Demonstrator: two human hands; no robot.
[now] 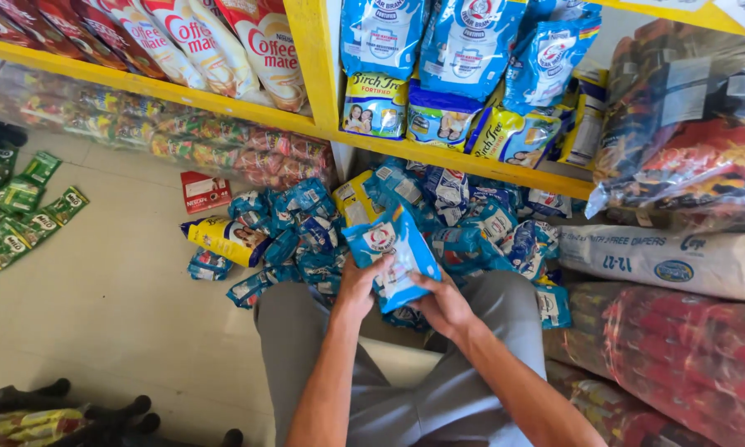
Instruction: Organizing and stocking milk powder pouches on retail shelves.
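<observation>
A stack of blue and white sachet packets [393, 252] is held upright between both my hands, just above my knees. My left hand [357, 285] grips the stack's lower left edge. My right hand [443, 305] closes on its lower right side. Behind the stack lies a heap of similar blue packets [472, 223] on the floor under a yellow shelf [463, 161]. My grey trousers [451, 389] fill the bottom middle.
Yellow pouches [227, 238] and a small red box [204, 191] lie left of the heap. Green sachets [16, 215] spread at far left. Large bags [679, 257] pile up on the right. Blue and white bags [463, 50] stand on the shelf.
</observation>
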